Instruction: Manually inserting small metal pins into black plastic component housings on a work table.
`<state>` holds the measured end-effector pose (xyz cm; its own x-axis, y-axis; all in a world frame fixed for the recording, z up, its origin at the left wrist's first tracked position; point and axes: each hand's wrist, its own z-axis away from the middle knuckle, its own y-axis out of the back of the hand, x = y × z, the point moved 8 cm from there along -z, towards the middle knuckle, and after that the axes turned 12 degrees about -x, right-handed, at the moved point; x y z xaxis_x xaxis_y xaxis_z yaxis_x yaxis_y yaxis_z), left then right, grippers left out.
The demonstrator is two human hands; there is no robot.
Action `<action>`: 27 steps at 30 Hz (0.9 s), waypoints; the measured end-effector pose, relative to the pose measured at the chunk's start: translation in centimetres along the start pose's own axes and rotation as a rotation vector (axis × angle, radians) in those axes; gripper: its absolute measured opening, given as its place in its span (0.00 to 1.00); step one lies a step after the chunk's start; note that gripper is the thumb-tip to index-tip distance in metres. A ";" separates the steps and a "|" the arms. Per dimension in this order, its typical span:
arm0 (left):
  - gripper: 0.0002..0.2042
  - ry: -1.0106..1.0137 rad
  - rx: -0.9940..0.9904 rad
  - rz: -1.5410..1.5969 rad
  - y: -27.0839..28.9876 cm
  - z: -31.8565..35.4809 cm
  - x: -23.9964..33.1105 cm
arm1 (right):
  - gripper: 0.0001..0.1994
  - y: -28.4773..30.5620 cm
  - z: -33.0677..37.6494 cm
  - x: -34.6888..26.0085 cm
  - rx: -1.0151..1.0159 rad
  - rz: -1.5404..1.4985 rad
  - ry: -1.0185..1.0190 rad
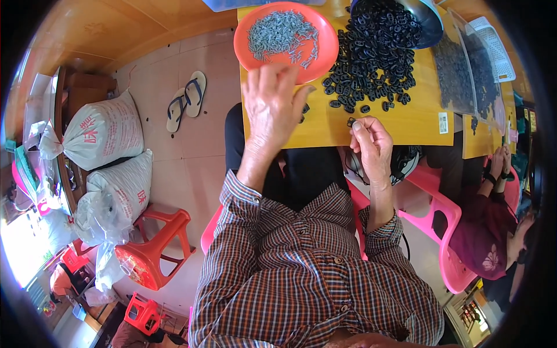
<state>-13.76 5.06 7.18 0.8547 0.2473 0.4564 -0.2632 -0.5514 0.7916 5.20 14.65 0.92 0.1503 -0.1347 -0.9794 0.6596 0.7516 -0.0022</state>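
Observation:
At the yellow table's (423, 130) near edge, my right hand (374, 145) pinches a small black oval piece (351, 122) between thumb and fingers. My left hand (272, 104) is over the near rim of an orange-red plate (328, 49), thumb held apart and fingers loosely stretched. The fingertips partly overlap the plate, and I cannot tell whether they touch it. Small grey screw-like pins (278, 35) lie heaped in the plate. To its right spreads a pile of black oval pieces with holes (371, 69), spilling from a tipped dark bowl (434, 26).
Clear plastic bags of dark pieces (455, 75) and a white basket (493, 49) lie at the right. Another person's hands (502, 159) rest by that table edge. On the left are flip-flops (194, 93), full white sacks (107, 130) and a red stool (154, 249).

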 end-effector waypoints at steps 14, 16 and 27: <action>0.20 -0.061 -0.156 -0.124 -1.7 -0.8 -1.9 | 0.05 -0.1 -0.3 1.2 -0.014 -0.262 -0.073; 0.18 -0.057 -0.155 -0.108 -1.6 -0.7 -2.0 | 0.05 -0.2 -0.3 1.1 -0.006 -0.261 -0.064; 0.09 -0.038 -0.180 0.001 -1.2 -0.4 -2.6 | 0.11 0.1 -0.5 0.8 0.009 -0.221 -0.019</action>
<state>-15.84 5.36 5.19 0.8698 0.2144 0.4444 -0.3373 -0.3990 0.8527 5.07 14.94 0.05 0.0146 -0.3078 -0.9513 0.6843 0.6968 -0.2150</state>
